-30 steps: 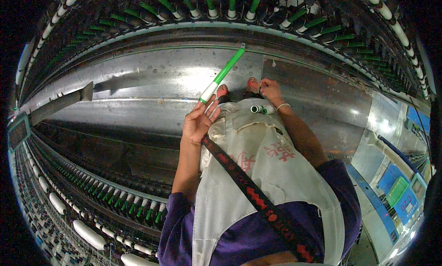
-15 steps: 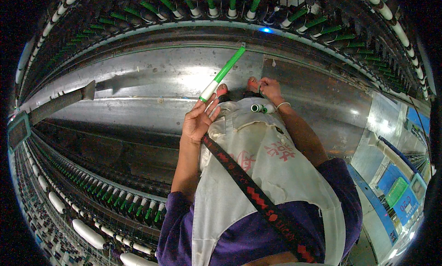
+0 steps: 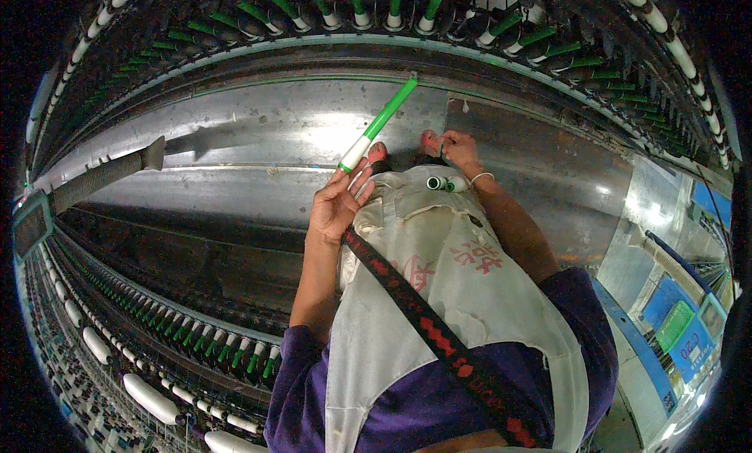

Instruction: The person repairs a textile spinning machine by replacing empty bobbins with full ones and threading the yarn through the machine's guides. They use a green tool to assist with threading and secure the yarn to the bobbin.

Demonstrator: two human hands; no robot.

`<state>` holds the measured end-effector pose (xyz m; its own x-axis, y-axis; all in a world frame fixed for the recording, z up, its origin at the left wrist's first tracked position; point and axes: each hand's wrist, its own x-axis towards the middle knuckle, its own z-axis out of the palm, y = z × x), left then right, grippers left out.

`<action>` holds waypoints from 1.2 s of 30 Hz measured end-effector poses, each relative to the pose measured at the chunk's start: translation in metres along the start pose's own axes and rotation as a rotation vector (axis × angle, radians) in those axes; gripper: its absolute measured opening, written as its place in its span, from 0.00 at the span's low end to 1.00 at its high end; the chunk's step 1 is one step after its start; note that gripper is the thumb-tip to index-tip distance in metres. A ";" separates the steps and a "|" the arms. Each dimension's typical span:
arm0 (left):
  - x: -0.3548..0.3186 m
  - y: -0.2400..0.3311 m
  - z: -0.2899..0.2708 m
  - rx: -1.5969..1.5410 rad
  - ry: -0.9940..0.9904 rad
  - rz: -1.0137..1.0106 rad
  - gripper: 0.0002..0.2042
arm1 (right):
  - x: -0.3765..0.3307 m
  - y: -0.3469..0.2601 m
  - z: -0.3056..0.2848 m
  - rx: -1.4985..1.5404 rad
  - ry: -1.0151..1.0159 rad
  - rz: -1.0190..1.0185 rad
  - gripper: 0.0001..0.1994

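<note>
In my left hand (image 3: 335, 206) is a long green bobbin (image 3: 380, 128) with white yarn wound on its lower part. The fingers close round its base, and the bobbin tilts up and away to the right. My right hand (image 3: 460, 151) is held apart from it, over the floor beyond the apron, with thumb and fingertips pinched together. A small dark bit shows at those fingertips, too small to name. The ends of a few green and white tubes (image 3: 436, 183) stick out of the pocket of my pale apron (image 3: 407, 210), below the right hand.
Along the far side runs a spinning frame with a curved row of green bobbins (image 3: 394, 6). Another row of bobbins (image 3: 235, 349) and white roving packages (image 3: 149, 398) line the near left. A grey hose with a flat nozzle (image 3: 110, 171) juts in at left; blue panels (image 3: 681, 320) stand at right.
My right hand has shifted very slightly, still pinched. The blue light on the far frame has gone out. The left hand and its bobbin are almost still.
</note>
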<state>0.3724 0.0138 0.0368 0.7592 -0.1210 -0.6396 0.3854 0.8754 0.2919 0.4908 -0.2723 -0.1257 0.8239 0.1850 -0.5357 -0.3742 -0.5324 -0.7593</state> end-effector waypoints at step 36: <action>-0.001 -0.001 0.000 -0.015 -0.007 0.000 0.25 | -0.007 -0.008 0.003 -0.084 0.047 -0.072 0.07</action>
<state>0.3714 0.0134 0.0376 0.7629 -0.1240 -0.6346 0.3775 0.8822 0.2814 0.4870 -0.2672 -0.1168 0.8673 0.1875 -0.4611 -0.2774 -0.5870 -0.7606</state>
